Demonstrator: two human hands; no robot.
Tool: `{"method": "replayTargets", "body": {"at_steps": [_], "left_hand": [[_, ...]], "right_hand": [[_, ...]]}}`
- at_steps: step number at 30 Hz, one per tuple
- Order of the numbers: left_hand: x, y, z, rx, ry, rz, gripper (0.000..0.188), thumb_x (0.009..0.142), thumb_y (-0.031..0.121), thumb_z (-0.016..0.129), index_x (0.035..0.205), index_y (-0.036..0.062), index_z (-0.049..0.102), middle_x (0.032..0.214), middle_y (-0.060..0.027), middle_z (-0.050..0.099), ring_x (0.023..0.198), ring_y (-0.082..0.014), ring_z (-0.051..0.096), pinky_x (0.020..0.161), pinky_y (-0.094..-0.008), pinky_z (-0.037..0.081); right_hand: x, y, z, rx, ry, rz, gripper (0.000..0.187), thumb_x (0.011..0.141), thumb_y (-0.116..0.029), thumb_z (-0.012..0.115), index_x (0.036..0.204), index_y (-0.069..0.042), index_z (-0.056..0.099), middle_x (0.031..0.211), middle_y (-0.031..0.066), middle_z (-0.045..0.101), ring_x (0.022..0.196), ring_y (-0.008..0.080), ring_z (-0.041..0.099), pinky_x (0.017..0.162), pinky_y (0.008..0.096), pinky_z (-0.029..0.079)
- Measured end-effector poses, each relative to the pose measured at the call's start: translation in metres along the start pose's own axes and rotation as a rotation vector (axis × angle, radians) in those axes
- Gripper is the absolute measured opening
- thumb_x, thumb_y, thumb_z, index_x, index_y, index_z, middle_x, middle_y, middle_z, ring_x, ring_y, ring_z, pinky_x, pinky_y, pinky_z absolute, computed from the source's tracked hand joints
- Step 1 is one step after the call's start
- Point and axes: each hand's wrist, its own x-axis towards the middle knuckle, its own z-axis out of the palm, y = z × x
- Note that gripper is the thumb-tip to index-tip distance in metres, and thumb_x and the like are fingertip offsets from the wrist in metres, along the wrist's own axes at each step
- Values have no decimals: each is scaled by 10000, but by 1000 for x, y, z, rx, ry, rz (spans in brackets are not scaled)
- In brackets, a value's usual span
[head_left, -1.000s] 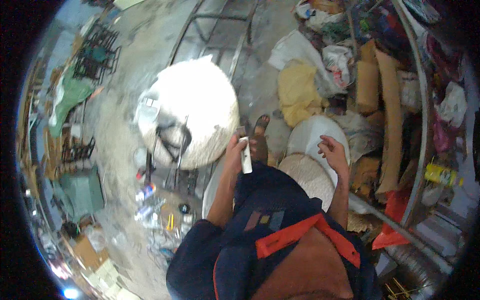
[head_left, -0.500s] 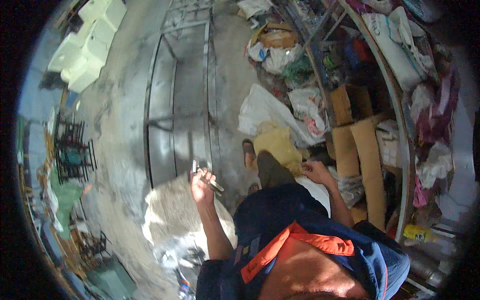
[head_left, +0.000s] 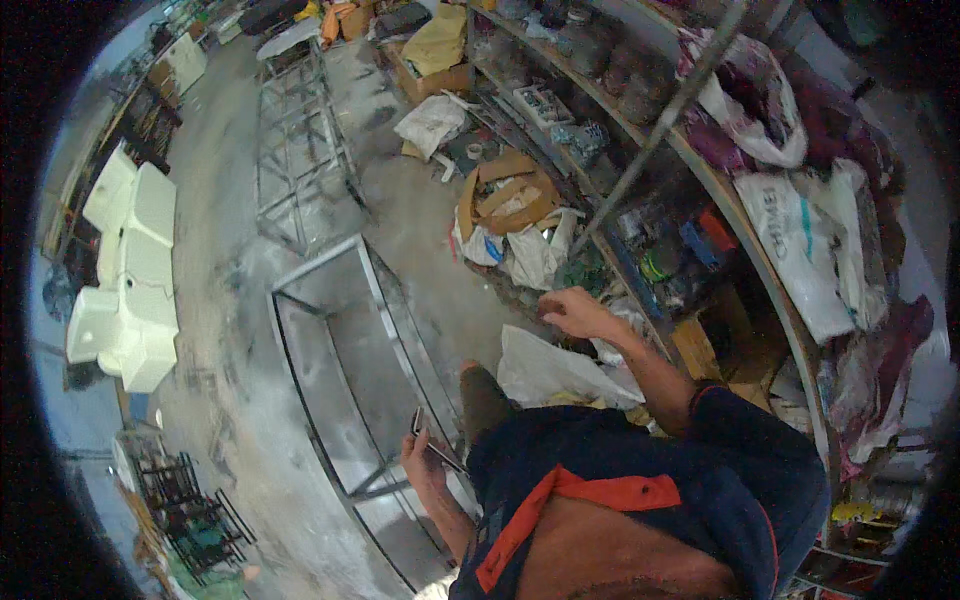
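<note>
My left hand [head_left: 424,470] is closed around a shiny metal tool [head_left: 418,420] with a slim bar sticking out on the far side of the fingers. I cannot make out its exact kind. This hand is over the near part of a grey welded metal frame [head_left: 318,264] on the floor. Raised ahead of my body, my right hand [head_left: 575,314] has its fingers curled down. Its palm is hidden, so anything inside does not show. Under it lies a white sack [head_left: 560,370], apart from the hand.
Farther ahead stands another metal frame [head_left: 300,140]. Along the right runs a loaded shelf rack [head_left: 775,260], with a torn cardboard box [head_left: 512,190] and bags before it. Cream moulded pieces [head_left: 135,270] and stacked black metal frames [head_left: 185,505] are at left.
I have moved forward along the floor, so the frame and sacks now sit nearer. My right hand has risen and swung forward; my left hand, still gripping the metal tool, is lower in view.
</note>
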Motion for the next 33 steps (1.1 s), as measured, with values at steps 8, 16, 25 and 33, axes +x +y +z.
{"method": "replayTargets", "body": {"at_steps": [8,16,25,33], "left_hand": [[279,121,139,297,34,-56,211,847,55,738,942,58,549,722,-49,565,548,-192,545,541,-362,476],[477,297,342,443,-227,3,222,862,60,729,1018,47,573,876,-9,561,776,-119,552,687,-285,440],[636,347,568,353,-529,-59,283,889,105,708,1133,49,574,964,-25,581,894,-130,558,781,-302,463],[791,392,746,319,-576,-158,351,918,249,677,1165,23,571,1058,-93,620,977,-215,599,859,-399,485]], "right_hand": [[284,-17,-23,179,53,13,361,847,-177,680,1148,19,647,970,191,707,921,338,684,827,416,523],[445,-21,-99,210,154,100,316,804,-221,685,1031,-1,680,948,220,693,918,369,679,796,466,528],[708,-101,-123,373,-104,-119,376,866,-213,673,1171,4,632,924,182,711,866,340,682,781,417,537],[942,-58,-201,462,-29,-117,235,816,-189,643,953,-2,678,852,179,699,845,341,674,817,431,510]]}}
